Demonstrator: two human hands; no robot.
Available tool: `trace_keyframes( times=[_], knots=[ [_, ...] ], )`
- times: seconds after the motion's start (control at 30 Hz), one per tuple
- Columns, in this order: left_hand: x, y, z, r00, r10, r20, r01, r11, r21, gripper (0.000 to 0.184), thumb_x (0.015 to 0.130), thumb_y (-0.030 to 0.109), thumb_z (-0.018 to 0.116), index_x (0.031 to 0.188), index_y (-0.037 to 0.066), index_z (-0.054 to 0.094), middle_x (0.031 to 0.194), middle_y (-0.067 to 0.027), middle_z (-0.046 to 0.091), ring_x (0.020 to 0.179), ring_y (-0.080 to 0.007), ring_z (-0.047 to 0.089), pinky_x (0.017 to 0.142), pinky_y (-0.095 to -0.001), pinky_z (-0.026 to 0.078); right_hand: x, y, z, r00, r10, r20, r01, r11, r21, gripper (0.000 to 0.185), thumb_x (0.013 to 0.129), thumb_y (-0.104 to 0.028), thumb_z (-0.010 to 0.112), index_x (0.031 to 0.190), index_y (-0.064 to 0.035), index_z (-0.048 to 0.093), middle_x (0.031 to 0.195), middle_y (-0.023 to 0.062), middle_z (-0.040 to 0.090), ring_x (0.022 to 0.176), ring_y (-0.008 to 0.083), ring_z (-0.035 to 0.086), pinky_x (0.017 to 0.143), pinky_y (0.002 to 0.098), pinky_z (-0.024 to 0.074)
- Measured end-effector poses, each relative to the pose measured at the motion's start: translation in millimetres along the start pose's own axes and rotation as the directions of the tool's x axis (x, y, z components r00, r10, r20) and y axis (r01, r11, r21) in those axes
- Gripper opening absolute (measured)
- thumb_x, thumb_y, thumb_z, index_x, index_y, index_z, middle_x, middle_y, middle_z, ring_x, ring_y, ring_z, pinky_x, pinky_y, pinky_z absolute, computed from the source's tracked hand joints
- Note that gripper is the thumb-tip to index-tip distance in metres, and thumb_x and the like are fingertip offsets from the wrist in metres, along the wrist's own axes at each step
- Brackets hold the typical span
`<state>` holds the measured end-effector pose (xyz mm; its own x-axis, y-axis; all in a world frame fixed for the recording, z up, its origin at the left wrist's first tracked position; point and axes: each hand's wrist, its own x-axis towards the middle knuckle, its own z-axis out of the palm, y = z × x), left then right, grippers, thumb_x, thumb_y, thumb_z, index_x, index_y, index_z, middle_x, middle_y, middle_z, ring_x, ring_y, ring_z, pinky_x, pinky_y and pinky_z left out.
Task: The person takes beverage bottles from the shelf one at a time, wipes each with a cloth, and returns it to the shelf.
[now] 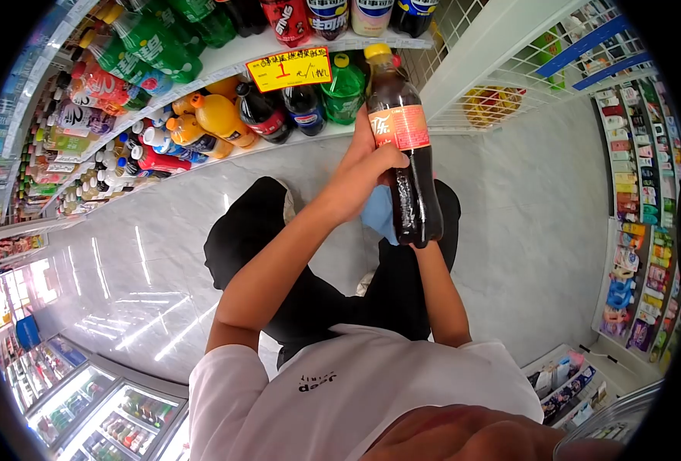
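Observation:
A bottle of dark cola (413, 192) with a yellow cap and an orange-red label is held up in front of the shelf, nearly upright. My left hand (367, 169) is closed round its left side, with the thumb across the front just below the label. A light blue cloth (379, 211) shows behind the bottle's lower left. My right hand (425, 248) reaches up behind the bottle's base beside the cloth. Its fingers are hidden, so its grip on cloth or bottle cannot be made out.
Drink bottles, among them a green soda bottle (343, 88) and an orange juice bottle (225, 121), crowd the shelves ahead. A yellow price sign (289, 68) hangs from the shelf edge. A white wire rack (494, 84) stands at right. Grey tiled floor (532, 230) surrounds my bent knees.

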<state>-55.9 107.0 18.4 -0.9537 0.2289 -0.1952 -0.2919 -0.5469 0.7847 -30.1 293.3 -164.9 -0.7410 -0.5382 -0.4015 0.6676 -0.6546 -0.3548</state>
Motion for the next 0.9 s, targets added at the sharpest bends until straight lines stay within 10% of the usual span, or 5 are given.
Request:
trace_keyframes(
  times=[0.17, 0.37, 0.5, 0.7, 0.9],
  knots=[
    [3.8, -23.7, 3.8, 0.989, -0.094, -0.111, 0.071, 0.978, -0.196, 0.047, 0.093, 0.035, 0.049, 0.132, 0.009, 0.044, 0.111, -0.0137, 0.064, 0.094, -0.0291, 0.068, 0.083, -0.0464, 0.056, 1.0, -0.5, -34.6, 0.975, -0.017, -0.224, 0.026, 0.999, 0.038, 0.040, 0.104, -0.036, 0.042, 0.124, -0.0050, 0.056, 0.108, 0.0121, 0.068, 0.091, 0.0234, 0.069, 0.079, 0.0381, 0.0585],
    [6.6, -29.8, -3.4, 0.913, -0.406, -0.038, 0.361, 0.847, -0.390, 0.063, 0.097, 0.062, 0.038, 0.117, 0.005, 0.055, 0.099, -0.0122, 0.066, 0.076, -0.0303, 0.070, 0.069, -0.0460, 0.059, -12.7, -50.4, 25.9, 0.897, -0.288, -0.336, 0.282, 0.957, -0.069, 0.052, 0.101, -0.043, 0.044, 0.130, -0.0004, 0.053, 0.122, 0.0132, 0.063, 0.106, 0.0269, 0.065, 0.091, 0.0417, 0.0532],
    [5.5, -33.0, 0.8, 0.898, -0.437, -0.046, 0.391, 0.843, -0.370, 0.071, 0.093, 0.070, 0.041, 0.100, 0.002, 0.062, 0.081, -0.0115, 0.066, 0.069, -0.0247, 0.069, 0.065, -0.0416, 0.060, -14.2, -76.9, 120.3, 0.667, -0.736, -0.119, 0.572, 0.608, -0.551, 0.061, 0.100, -0.044, 0.043, 0.134, 0.0055, 0.051, 0.139, 0.0152, 0.055, 0.128, 0.0286, 0.054, 0.109, 0.0415, 0.0406],
    [4.2, -40.4, 6.8, 0.895, -0.442, -0.056, 0.406, 0.862, -0.304, 0.069, 0.097, 0.067, 0.034, 0.113, 0.005, 0.059, 0.090, -0.0128, 0.068, 0.071, -0.0236, 0.070, 0.060, -0.0416, 0.061, 0.8, -95.7, 152.6, 0.711, -0.423, 0.562, 0.575, -0.111, -0.811, 0.062, 0.098, -0.042, 0.040, 0.123, 0.0086, 0.063, 0.146, 0.0157, 0.051, 0.149, 0.0292, 0.027, 0.119, 0.0411, 0.0207],
    [8.2, -54.7, 0.2, 0.956, -0.184, -0.229, 0.141, 0.971, -0.193, 0.059, 0.103, 0.054, 0.034, 0.133, 0.006, 0.049, 0.115, -0.0128, 0.065, 0.096, -0.0226, 0.069, 0.084, -0.0360, 0.058, -24.7, -79.7, 149.9, 0.699, -0.347, 0.625, 0.634, -0.102, -0.766, 0.049, 0.095, -0.032, 0.047, 0.123, 0.0030, 0.066, 0.137, 0.0120, 0.059, 0.147, 0.0312, 0.031, 0.120, 0.0491, 0.0192]
  ],
)
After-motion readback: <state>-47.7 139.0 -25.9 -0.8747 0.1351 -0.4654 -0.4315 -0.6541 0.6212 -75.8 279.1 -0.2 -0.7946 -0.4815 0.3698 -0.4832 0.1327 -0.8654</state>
